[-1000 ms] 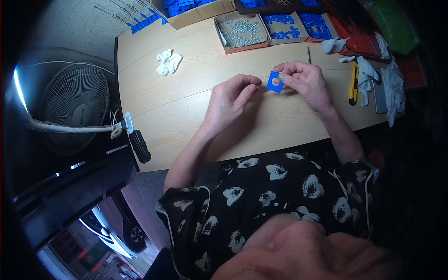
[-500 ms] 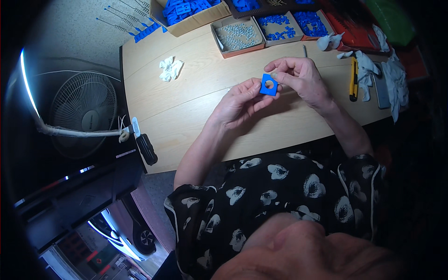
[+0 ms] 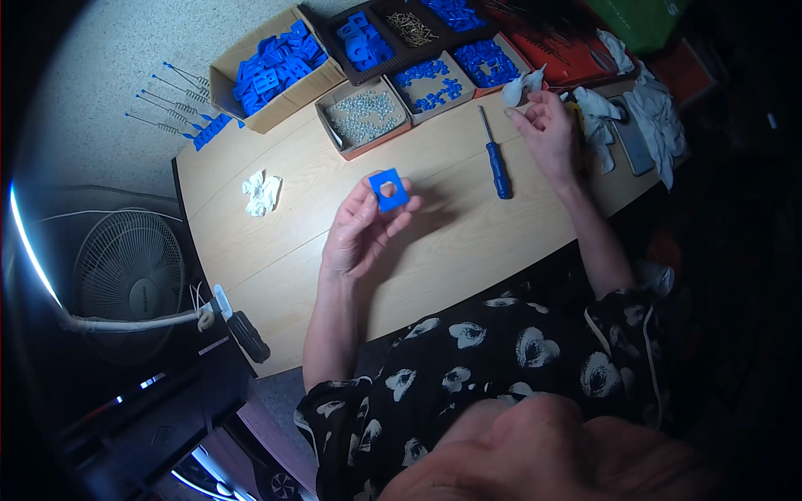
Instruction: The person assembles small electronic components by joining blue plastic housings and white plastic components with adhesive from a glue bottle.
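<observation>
Right hand (image 3: 547,125) moved off blue square frame (image 3: 388,189), fingers spread, left hand (image 3: 361,230) fingers pinching it, brown boxes (image 3: 276,71) behind

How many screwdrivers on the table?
1. The blue-handled screwdriver lies on the wooden table, between the left hand, which holds a blue square part, and the right hand. Others may be hidden among the clutter at right.

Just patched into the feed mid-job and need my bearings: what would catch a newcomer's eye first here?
The left hand holds up a blue square plastic piece with a round hole over the middle of the pale wooden table. The right hand is apart from it, near the far right edge, beside a blue-handled screwdriver lying on the table. Along the far edge stand open boxes, one heaped with blue parts and one with small silvery bits.
</observation>
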`<action>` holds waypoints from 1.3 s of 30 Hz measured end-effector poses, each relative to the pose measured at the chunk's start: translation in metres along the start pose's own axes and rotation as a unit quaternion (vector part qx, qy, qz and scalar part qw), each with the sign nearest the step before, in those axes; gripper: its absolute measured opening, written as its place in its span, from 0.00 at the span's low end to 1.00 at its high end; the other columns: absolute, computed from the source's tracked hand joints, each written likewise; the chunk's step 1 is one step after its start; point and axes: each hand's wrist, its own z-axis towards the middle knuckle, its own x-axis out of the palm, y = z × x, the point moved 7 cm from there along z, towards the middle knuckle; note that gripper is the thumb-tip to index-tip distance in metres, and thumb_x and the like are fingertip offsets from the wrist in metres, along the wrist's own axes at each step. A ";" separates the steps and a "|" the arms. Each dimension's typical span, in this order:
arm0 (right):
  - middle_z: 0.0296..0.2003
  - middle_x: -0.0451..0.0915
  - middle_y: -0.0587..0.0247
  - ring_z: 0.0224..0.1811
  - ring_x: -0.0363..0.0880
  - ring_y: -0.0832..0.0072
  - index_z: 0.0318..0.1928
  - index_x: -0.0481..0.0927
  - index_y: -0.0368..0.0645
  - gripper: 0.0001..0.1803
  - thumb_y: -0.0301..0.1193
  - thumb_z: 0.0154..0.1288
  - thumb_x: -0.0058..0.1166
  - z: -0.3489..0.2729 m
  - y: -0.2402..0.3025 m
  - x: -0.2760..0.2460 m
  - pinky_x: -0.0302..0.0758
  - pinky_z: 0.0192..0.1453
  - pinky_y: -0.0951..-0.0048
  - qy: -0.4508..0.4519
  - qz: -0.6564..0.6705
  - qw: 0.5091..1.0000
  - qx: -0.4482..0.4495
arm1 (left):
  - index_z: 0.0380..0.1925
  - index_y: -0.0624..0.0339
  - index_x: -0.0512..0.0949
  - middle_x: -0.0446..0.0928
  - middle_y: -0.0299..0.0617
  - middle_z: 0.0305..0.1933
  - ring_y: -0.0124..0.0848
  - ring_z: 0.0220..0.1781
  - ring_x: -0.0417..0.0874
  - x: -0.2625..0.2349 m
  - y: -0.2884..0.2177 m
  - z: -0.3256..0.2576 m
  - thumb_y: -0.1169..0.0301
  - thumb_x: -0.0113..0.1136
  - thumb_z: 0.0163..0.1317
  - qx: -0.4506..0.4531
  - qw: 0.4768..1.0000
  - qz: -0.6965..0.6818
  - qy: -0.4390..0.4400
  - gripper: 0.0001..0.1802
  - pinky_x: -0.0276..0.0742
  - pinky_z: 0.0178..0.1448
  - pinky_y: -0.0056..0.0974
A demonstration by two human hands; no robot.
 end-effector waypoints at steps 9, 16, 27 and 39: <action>0.17 0.73 0.72 0.21 0.69 0.86 0.38 0.80 0.40 0.09 0.32 0.63 0.63 0.038 -0.040 0.003 0.66 0.27 0.76 0.024 -0.190 0.980 0.049 | 0.62 0.62 0.66 0.73 0.54 0.60 0.43 0.58 0.80 -0.020 -0.018 0.004 0.66 0.53 0.72 0.066 0.997 -0.036 -0.034 0.22 0.84 0.58 0.39; 0.29 0.77 0.66 0.26 0.75 0.81 0.31 0.77 0.38 0.11 0.31 0.61 0.64 0.023 0.001 0.019 0.70 0.29 0.75 0.048 -0.168 0.983 -0.062 | 0.62 0.64 0.66 0.73 0.53 0.60 0.41 0.59 0.80 -0.026 -0.027 -0.006 0.66 0.52 0.72 0.087 0.994 -0.043 -0.056 0.22 0.82 0.59 0.37; 0.43 0.80 0.54 0.43 0.82 0.74 0.55 0.70 0.32 0.18 0.23 0.67 0.56 -0.035 0.118 0.094 0.80 0.49 0.76 0.349 0.256 0.901 0.013 | 0.61 0.65 0.66 0.74 0.52 0.59 0.37 0.57 0.81 -0.012 -0.036 -0.006 0.67 0.49 0.73 0.090 0.989 -0.119 -0.003 0.21 0.83 0.58 0.34; 0.27 0.73 0.69 0.19 0.67 0.87 0.46 0.77 0.36 0.15 0.37 0.71 0.55 -0.028 0.119 0.147 0.65 0.21 0.84 0.341 0.381 0.840 0.180 | 0.65 0.68 0.62 0.72 0.57 0.61 0.41 0.59 0.80 -0.012 -0.045 -0.009 0.68 0.48 0.74 0.105 0.978 -0.182 0.019 0.23 0.81 0.61 0.35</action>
